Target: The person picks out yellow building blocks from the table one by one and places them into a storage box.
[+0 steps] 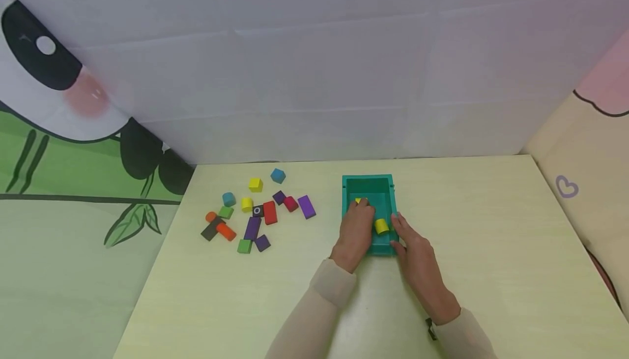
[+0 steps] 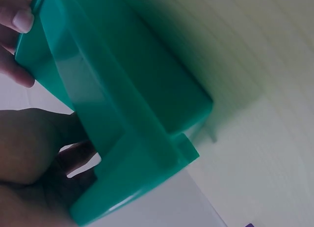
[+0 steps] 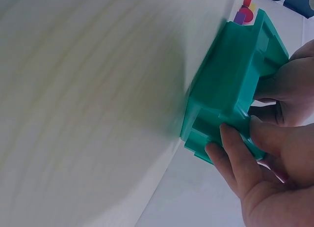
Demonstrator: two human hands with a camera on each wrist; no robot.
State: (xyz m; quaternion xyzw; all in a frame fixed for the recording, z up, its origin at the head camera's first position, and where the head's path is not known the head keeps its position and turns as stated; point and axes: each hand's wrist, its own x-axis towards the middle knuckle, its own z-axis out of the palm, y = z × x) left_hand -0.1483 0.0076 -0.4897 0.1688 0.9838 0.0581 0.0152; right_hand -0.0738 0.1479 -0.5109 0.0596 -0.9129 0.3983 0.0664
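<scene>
A green plastic bin (image 1: 367, 177) stands on the table in front of me. My left hand (image 1: 355, 233) reaches down into it, its curled fingers at a yellow block (image 1: 358, 200) that they mostly cover. A yellow cylinder (image 1: 381, 226) lies inside the bin, to the right of that hand. My right hand (image 1: 421, 260) holds the bin's right side; in the right wrist view its fingertips (image 3: 230, 138) lie against the outer wall, with the thumb at the rim. In the left wrist view the bin's wall (image 2: 132, 89) hides what the left fingertips do.
Left of the bin, loose blocks lie scattered, among them a purple block (image 1: 307, 206), a red block (image 1: 270, 213), a yellow cube (image 1: 255, 184), a blue block (image 1: 278, 175) and an orange cylinder (image 1: 226, 231). A cloth wall (image 1: 314, 75) rises behind the table.
</scene>
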